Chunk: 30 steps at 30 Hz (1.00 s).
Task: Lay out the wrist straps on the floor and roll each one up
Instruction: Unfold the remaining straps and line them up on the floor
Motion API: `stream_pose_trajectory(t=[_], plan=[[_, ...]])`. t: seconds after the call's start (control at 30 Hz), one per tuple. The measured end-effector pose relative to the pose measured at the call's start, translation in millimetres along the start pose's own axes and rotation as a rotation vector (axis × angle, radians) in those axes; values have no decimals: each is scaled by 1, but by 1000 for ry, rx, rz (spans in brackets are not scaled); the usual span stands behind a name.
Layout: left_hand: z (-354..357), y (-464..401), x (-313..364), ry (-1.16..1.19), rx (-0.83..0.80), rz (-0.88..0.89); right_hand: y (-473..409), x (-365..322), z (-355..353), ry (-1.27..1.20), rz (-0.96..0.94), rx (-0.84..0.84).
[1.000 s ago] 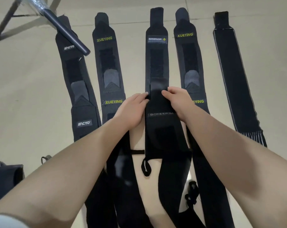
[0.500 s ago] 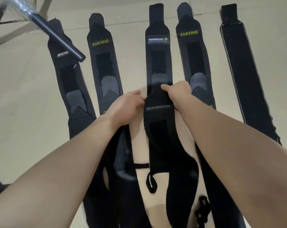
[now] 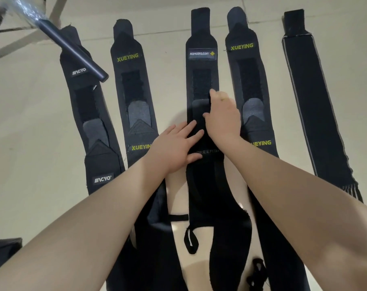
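Several black wrist straps lie side by side on the pale floor. The middle strap (image 3: 201, 80) carries a MANUEKLEAR label at its far end, and a second strap (image 3: 207, 181) marked BOKEERS overlaps its near end. My left hand (image 3: 174, 147) lies flat with spread fingers on the left edge of that overlap. My right hand (image 3: 223, 116) presses with straight fingers on the grey tab (image 3: 199, 105) at the joint. Two XUEYING straps (image 3: 134, 95) (image 3: 250, 85) flank the middle one.
A strap labelled IIACYO (image 3: 88, 114) lies far left under the end of a dark tube (image 3: 73, 50) of a metal frame. A plain grey-edged strap (image 3: 313, 95) lies far right. A dark object (image 3: 4, 250) sits at the lower left edge. Loose strap ends and loops (image 3: 191, 240) trail near me.
Both hands were holding the edges of the BOKEERS strap end; now they are flat. The right hand slid farther up onto the grey tab, and the left spread out over the strap.
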<state>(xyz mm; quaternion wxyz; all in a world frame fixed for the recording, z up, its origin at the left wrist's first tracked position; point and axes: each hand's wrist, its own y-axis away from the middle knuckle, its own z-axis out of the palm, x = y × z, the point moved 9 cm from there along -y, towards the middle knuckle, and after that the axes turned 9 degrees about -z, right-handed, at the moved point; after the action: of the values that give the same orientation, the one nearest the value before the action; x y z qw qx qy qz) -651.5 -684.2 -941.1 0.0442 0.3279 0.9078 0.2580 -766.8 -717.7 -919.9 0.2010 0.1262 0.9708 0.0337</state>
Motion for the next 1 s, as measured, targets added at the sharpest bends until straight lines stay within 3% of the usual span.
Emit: stream_pose_trajectory(t=[0.1,0.3,0.53,0.67,0.77,0.9,1.0], plan=[[1,0,-1,48,23,3,-1,4,10,-289,94,26],[3,5,2,190,23,-20,5,3,16,-610,205,83],[-6,7,-5,236,88,-156,-22,-5,18,-861,114,-231],[-6,8,-4,261,70,-195,-3,22,-2,-709,153,-172],[-8,5,-3,253,62,-173,53,34,-1,-670,264,-296],[-9,6,-5,294,71,-211,117,21,10,-1040,407,-475],[-22,5,-2,324,170,-194,129,16,21,-1228,496,-402]])
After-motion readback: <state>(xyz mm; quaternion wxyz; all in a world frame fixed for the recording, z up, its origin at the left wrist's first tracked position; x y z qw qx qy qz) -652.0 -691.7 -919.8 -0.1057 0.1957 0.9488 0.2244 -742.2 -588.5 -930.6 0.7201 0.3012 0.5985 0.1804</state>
